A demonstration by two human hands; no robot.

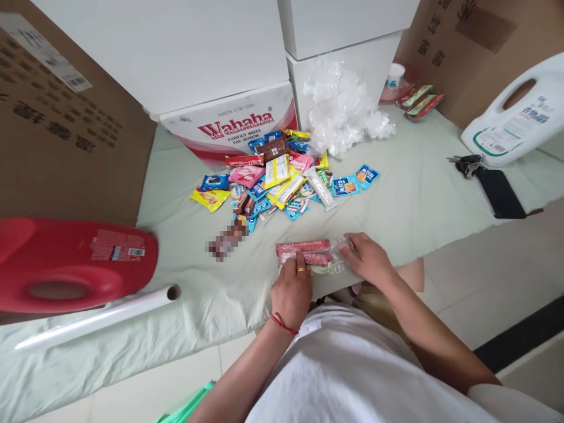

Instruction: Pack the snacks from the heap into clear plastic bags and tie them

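While the left hand (pixel 291 289) overlies the red snack bars (pixel 316 259), its grip indiscernible, and the right hand (pixel 368 257) pinches their clear wrapper (pixel 339 257), the bars sit nearside of the snack pile (pixel 277 171), which a carton (pixel 233 124) blocks at the rear, with crumpled plastic (pixel 337 108) right-rear, red jug (pixel 121 252) left and white jug (pixel 520 114) right.

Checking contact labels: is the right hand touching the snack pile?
No, the right hand is at the clear wrap by the red packets, apart from the snack pile.
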